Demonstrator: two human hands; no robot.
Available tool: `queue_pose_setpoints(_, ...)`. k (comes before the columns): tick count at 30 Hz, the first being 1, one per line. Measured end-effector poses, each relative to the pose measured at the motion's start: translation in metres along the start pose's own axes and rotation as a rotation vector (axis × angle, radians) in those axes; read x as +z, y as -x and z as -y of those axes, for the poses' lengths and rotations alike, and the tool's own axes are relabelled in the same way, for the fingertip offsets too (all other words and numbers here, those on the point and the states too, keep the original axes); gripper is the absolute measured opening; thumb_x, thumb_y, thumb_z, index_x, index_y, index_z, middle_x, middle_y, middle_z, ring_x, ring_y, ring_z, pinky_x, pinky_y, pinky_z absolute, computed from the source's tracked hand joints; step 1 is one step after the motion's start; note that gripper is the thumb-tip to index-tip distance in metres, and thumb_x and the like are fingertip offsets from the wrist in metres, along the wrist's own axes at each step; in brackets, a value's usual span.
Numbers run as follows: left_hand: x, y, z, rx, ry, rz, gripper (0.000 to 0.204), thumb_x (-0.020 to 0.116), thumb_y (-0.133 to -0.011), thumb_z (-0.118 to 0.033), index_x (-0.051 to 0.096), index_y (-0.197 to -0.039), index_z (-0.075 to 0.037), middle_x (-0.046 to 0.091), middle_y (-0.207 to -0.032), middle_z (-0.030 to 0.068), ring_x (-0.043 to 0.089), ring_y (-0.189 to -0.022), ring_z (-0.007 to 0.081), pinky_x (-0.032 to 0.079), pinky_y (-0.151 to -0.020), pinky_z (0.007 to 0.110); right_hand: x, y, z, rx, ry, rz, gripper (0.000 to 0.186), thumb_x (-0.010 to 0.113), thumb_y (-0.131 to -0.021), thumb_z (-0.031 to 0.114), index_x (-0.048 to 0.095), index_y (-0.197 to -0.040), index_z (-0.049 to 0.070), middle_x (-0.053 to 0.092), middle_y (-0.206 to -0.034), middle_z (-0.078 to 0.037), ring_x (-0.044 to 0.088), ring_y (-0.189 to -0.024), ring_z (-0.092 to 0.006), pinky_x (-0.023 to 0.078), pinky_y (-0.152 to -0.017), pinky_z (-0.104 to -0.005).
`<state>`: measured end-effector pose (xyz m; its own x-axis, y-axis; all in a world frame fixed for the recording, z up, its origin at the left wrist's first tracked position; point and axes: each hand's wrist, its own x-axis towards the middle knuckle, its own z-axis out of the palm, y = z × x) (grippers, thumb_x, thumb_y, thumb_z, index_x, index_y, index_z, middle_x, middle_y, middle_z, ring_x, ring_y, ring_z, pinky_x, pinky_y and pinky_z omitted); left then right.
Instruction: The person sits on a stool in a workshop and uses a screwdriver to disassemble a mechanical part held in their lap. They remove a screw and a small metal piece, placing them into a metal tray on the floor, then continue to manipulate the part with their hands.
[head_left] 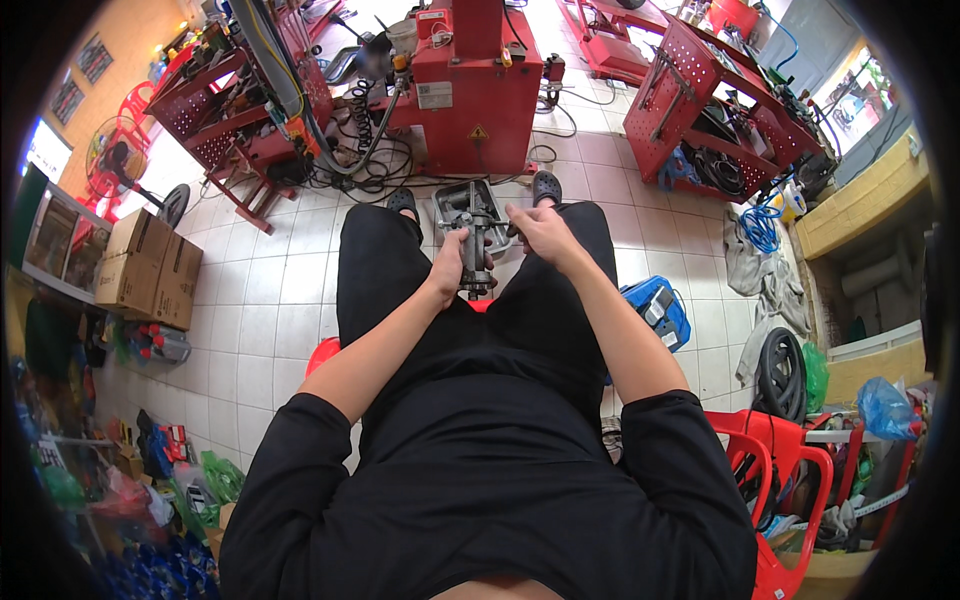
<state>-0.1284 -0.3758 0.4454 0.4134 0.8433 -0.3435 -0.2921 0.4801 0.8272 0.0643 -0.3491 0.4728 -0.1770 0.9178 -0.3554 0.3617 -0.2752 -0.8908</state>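
At the far left, brown cardboard boxes (150, 262) are stacked on the pale tiled floor (262, 330), with a red perforated cart (195, 105) standing beyond them. Nearer the middle, between the seated person's knees, the left hand (452, 264) is closed around the body of a grey metal mechanism (475, 250): the thumb lies along its left side near the top, and fingertips show past its right side, so the body sits inside the grasp. The mechanism is held roughly lengthwise to the view, its lower end close to the lap, its upper part overlapping a grey tray (437, 212) on the floor behind. A red machine (475, 115) rises beyond the tray. Just right of the mechanism's upper part is the right hand (545, 238), fingers bent and pointing toward it, only narrowly parted; whether they pinch a small piece or merely touch it, I cannot tell. Farther right are an open blue case (657, 312), a second red cart (715, 110), a coiled blue cable (760, 229) and a red plastic chair (822, 490).
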Motion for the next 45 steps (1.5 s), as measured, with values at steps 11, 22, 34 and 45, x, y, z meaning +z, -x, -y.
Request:
queue_pose_setpoints(11, 0.003, 0.002, -0.001, 0.001, 0.005, -0.008, 0.050, 0.026, -0.088, -0.041, 0.052, -0.100, 0.000, 0.059, -0.070, 0.0126, 0.059, -0.057, 0.0242, 0.053, -0.054, 0.035, 0.002, -0.002, -0.005, -0.042, -0.074, 0.031, 0.040, 0.064, -0.081, 0.029, 0.054, -0.103, -0.003, 0.053, -0.078, -0.005, 0.050, -0.056, -0.0093, 0.041, -0.052, -0.0227)
queue_pose_setpoints(22, 0.001, -0.001, 0.001, 0.012, -0.006, -0.024, 0.050, 0.026, -0.088, -0.042, 0.052, -0.100, -0.001, 0.058, -0.070, 0.0122, 0.059, -0.058, 0.0242, 0.053, -0.053, 0.035, 0.003, 0.000, -0.006, -0.162, -0.108, -0.029, 0.041, 0.062, -0.083, 0.029, 0.054, -0.106, -0.004, 0.055, -0.081, -0.006, 0.049, -0.055, -0.0084, 0.040, -0.050, -0.0217)
queue_pose_setpoints(34, -0.002, 0.000, 0.001, 0.028, 0.004, -0.087, 0.050, 0.028, -0.088, -0.042, 0.054, -0.101, -0.001, 0.059, -0.074, 0.0121, 0.060, -0.064, 0.0231, 0.053, -0.056, 0.036, 0.007, 0.005, -0.005, -0.314, -0.107, -0.018, 0.042, 0.067, -0.077, 0.017, 0.049, -0.113, 0.003, 0.056, -0.076, -0.004, 0.052, -0.061, -0.0098, 0.042, -0.051, -0.0248)
queue_pose_setpoints(45, -0.005, -0.004, 0.006, 0.035, 0.041, -0.025, 0.051, 0.026, -0.091, -0.041, 0.053, -0.102, 0.000, 0.059, -0.071, 0.0122, 0.059, -0.059, 0.0220, 0.053, -0.054, 0.035, 0.015, 0.013, -0.001, -0.404, -0.061, -0.174, 0.053, 0.055, -0.084, 0.044, 0.057, -0.110, -0.002, 0.057, -0.075, -0.007, 0.053, -0.067, -0.0120, 0.041, -0.052, -0.0265)
